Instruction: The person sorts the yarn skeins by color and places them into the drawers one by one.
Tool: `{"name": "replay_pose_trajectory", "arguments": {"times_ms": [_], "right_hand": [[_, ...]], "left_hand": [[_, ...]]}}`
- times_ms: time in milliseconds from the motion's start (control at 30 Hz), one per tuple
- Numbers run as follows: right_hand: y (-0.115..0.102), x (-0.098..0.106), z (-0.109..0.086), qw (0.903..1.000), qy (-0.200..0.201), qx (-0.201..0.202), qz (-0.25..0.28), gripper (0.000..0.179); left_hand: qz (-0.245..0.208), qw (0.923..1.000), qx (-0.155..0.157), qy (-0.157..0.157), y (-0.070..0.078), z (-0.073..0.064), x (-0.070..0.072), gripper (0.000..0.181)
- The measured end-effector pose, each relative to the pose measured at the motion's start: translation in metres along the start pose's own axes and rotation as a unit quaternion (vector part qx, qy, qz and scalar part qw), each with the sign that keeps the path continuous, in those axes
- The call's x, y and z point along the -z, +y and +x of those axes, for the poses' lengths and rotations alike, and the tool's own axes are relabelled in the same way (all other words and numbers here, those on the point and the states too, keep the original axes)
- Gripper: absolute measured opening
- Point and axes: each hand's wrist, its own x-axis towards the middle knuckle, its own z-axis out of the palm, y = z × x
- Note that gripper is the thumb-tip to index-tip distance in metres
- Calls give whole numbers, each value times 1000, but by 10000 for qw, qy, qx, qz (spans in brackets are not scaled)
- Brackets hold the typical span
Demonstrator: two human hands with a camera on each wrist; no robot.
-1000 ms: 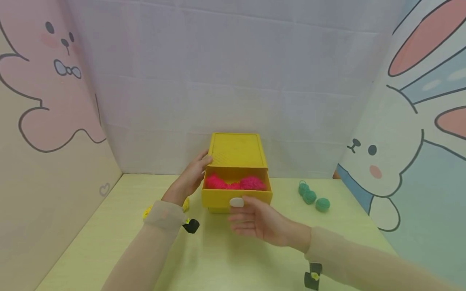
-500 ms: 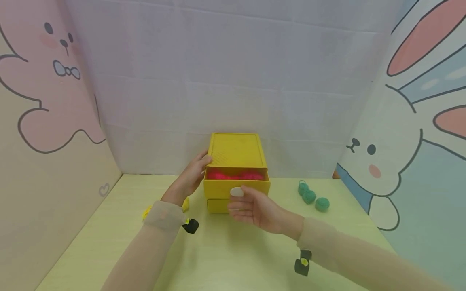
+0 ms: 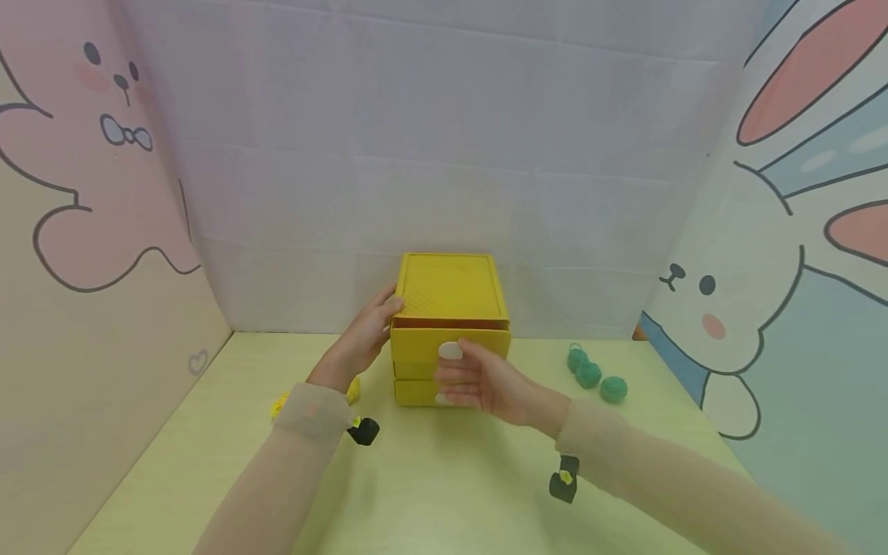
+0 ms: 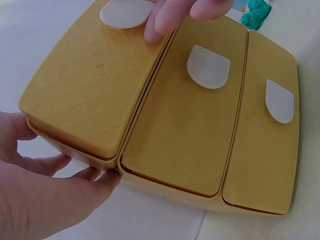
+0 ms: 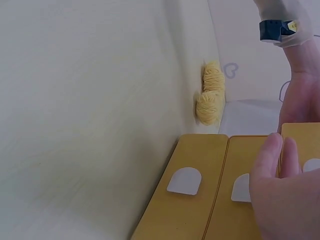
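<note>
A yellow drawer box (image 3: 452, 285) with white tabs stands against the back wall. Its top drawer (image 3: 416, 351) sticks out slightly, with a thin dark gap above the front; the pink yarn inside is now hidden. My right hand (image 3: 499, 385) is at this drawer's white tab (image 3: 451, 351), fingers extended and pressing on the front. Against the box's left side and top edge rests my left hand (image 3: 361, 339). In the left wrist view, the two lower drawers (image 4: 175, 120) sit flush, each with its own tab.
Several green yarn balls (image 3: 589, 375) lie on the table right of the box. Yellow yarn skeins (image 5: 210, 95) lie to its left, partly behind my left wrist in the head view. Printed side walls and a pale back wall (image 3: 444, 154) enclose the table (image 3: 416, 478).
The top drawer has slid back into the box, and its pink yarn has gone from sight. My right hand has moved forward with it. My left hand has stayed on the box's side.
</note>
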Motion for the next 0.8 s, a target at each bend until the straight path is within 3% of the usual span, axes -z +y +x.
{"name": "replay_pose_trajectory", "arguments": {"times_ms": [300, 800], "right_hand": [[-4, 6, 14, 9997, 87, 144, -151, 72], [-8, 6, 18, 9994, 308, 119, -126, 69]], "left_hand": [[24, 10000, -12, 11, -2, 2, 1, 64], [48, 10000, -48, -45, -1, 0, 2, 66]]}}
